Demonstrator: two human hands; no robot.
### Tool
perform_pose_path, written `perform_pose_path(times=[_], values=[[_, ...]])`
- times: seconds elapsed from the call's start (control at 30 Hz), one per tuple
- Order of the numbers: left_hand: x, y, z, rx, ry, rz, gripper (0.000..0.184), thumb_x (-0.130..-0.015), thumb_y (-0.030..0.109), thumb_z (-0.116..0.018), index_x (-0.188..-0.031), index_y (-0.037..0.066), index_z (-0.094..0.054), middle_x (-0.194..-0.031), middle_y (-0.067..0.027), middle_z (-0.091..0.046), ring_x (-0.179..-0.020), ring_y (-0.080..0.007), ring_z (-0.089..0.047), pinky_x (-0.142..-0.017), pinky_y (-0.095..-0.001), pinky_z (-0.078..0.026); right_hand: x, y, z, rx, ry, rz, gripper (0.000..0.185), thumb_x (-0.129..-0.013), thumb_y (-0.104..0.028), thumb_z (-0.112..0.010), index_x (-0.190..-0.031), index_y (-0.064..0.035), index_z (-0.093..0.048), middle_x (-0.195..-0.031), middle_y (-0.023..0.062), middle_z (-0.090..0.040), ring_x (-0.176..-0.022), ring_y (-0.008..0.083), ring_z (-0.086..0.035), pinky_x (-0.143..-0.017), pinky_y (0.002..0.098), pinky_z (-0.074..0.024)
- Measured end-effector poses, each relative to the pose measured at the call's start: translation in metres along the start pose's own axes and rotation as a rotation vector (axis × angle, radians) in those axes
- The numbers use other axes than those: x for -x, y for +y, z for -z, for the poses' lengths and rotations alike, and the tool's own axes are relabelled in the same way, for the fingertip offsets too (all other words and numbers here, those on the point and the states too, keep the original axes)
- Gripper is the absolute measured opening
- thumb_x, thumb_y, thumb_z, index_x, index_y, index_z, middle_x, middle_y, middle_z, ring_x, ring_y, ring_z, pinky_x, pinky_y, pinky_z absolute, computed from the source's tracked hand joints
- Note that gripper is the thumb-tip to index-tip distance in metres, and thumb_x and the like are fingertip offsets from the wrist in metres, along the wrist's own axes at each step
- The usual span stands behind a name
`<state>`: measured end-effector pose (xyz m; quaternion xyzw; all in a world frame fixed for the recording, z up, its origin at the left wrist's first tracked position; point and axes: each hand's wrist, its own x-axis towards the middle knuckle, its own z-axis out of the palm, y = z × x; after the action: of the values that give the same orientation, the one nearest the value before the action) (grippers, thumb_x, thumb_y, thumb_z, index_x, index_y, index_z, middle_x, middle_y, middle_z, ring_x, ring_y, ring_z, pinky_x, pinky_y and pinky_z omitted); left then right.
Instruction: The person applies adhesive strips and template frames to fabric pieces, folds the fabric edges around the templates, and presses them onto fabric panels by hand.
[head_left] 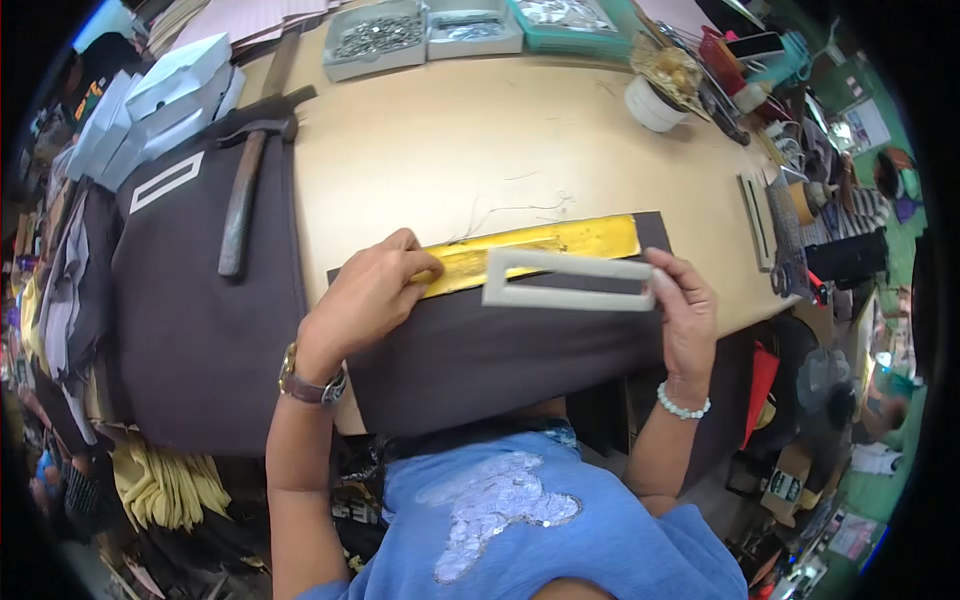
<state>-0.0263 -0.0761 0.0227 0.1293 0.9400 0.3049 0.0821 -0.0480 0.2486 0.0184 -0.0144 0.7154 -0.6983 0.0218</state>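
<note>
- Your bench [400,150] has a pale, wood-toned top, its near edge just in front of your blue shirt [600,510].
- By that near edge lies a dark cloth [500,345], a yellow strip [595,240] along its far side; loose threads [520,208] lie just beyond.
- Your left hand [375,290] is at the strip's left end, fingers bent close together; whether they pinch it or only press, I cannot tell.
- Your right hand [685,305] pinches a pale rectangular frame [570,298] by its right end, in front of the strip and cloth.
- Along the bench's left edge, a second dark cloth [200,330] bears a hammer [242,205] and another pale frame [165,195]; light blue boxes [150,95] fill the far left corner.
- At the far edge, two grey trays [376,70] of small pieces stand beside a teal tray [580,42].
- Towards the far right corner stands a white pot [655,105], crumpled plastic [668,72] on top.
- Below the bench, yellow fabric [165,485] hangs at left; at right sits a cardboard box [787,485].
</note>
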Motion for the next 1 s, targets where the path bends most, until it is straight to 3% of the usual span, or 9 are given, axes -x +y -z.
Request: perform_pose_path(times=[0.13,0.27,0.5,0.67,1.0], values=[[0.001,-0.008,-0.002,0.072,0.022,0.009,0.017,-0.081,0.007,-0.059,-0.096,0.003,-0.068,-0.085,-0.0116,-0.055,-0.078,-0.0271,-0.057,-0.073,-0.0370,-0.045,0.000,0.009,-0.031,0.069,-0.146,-0.082,0.037,-0.087,0.000,-0.060,-0.124,0.0049,-0.052,-0.081,-0.0015,-0.057,-0.073,0.0035,-0.051,-0.068,0.0175,-0.0411],[0.004,-0.011,-0.007,0.107,0.063,0.003,0.018,-0.080,0.011,-0.063,-0.096,0.003,-0.067,-0.086,-0.0112,-0.055,-0.077,-0.0266,-0.057,-0.072,-0.0371,-0.045,-0.010,0.018,-0.034,0.172,-0.106,-0.128,0.042,-0.087,-0.001,-0.060,-0.126,0.0050,-0.047,-0.081,-0.0011,-0.058,-0.072,0.0024,-0.050,-0.067,0.0160,-0.0396],[0.005,-0.003,-0.007,0.059,0.066,0.011,0.032,-0.070,0.019,-0.077,-0.093,0.003,-0.061,-0.089,-0.0115,-0.053,-0.078,-0.0283,-0.057,-0.071,-0.0385,-0.046,-0.014,0.023,-0.032,0.155,-0.089,-0.146,0.044,-0.087,-0.001,-0.060,-0.128,0.0045,-0.045,-0.080,-0.0014,-0.057,-0.070,0.0017,-0.048,-0.063,0.0163,-0.0379],[0.004,0.001,-0.010,-0.001,0.090,0.013,0.037,-0.068,0.021,-0.078,-0.094,0.004,-0.058,-0.091,-0.0112,-0.052,-0.083,-0.0292,-0.056,-0.073,-0.0392,-0.046,-0.014,0.026,-0.032,0.177,-0.083,-0.128,0.044,-0.086,0.000,-0.060,-0.128,0.0045,-0.046,-0.079,-0.0014,-0.057,-0.067,0.0017,-0.047,-0.059,0.0156,-0.0367],[0.004,0.006,-0.010,-0.012,0.063,0.057,0.037,-0.068,0.022,-0.078,-0.094,0.005,-0.058,-0.090,-0.0102,-0.052,-0.083,-0.0286,-0.056,-0.073,-0.0385,-0.045,-0.001,0.015,-0.030,0.535,0.063,-0.039,0.045,-0.080,0.001,-0.063,-0.123,0.0064,-0.050,-0.077,0.0064,-0.062,-0.065,0.0081,-0.055,-0.062,0.0225,-0.0461]])
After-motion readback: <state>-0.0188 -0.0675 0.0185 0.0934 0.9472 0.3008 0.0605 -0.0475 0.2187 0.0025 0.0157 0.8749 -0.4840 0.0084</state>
